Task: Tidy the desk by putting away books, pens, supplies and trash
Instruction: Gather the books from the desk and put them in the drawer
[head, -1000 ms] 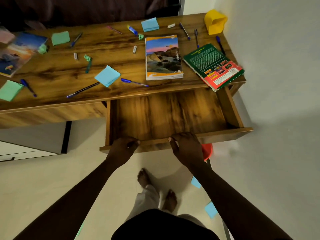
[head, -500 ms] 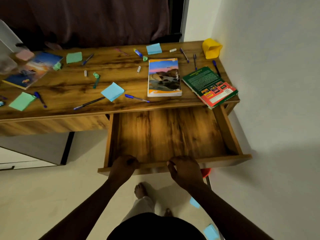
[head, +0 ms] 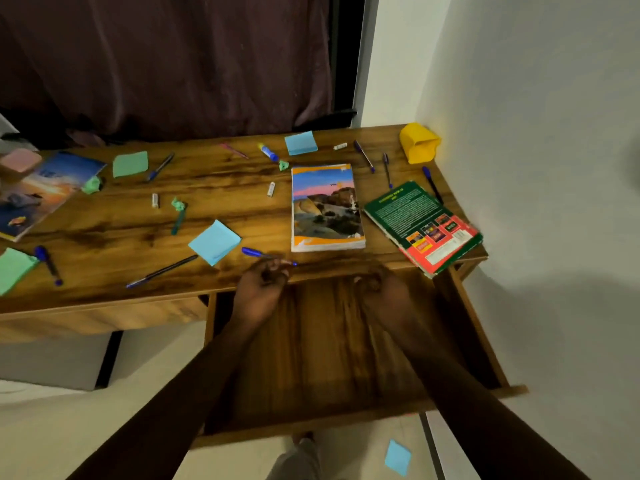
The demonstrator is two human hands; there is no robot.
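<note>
The desk drawer point(head: 346, 344) stands pulled out and holds nothing. Both my hands hover over its far end, at the desk's front edge point(head: 104, 303). My left hand point(head: 259, 292) has curled fingertips at the near end of a blue pen point(head: 254, 252) lying on the desk; blur hides whether it pinches the pen. My right hand point(head: 379, 294) is loosely curled and holds nothing. An orange landscape book point(head: 325, 209) and a green-and-red book point(head: 420, 225) lie just beyond. Blue sticky notes point(head: 214, 241) sit left of the pen.
Several pens, glue sticks, green paper scraps and sticky pads are scattered over the desk. A yellow cup point(head: 419, 143) lies at the back right corner by the wall. Another book point(head: 38, 192) lies far left. A blue note point(head: 397, 457) is on the floor.
Both hands let go of the drawer's front edge and moved forward over the drawer to the desk edge. The left hand reached the blue pen. The view tilted up.
</note>
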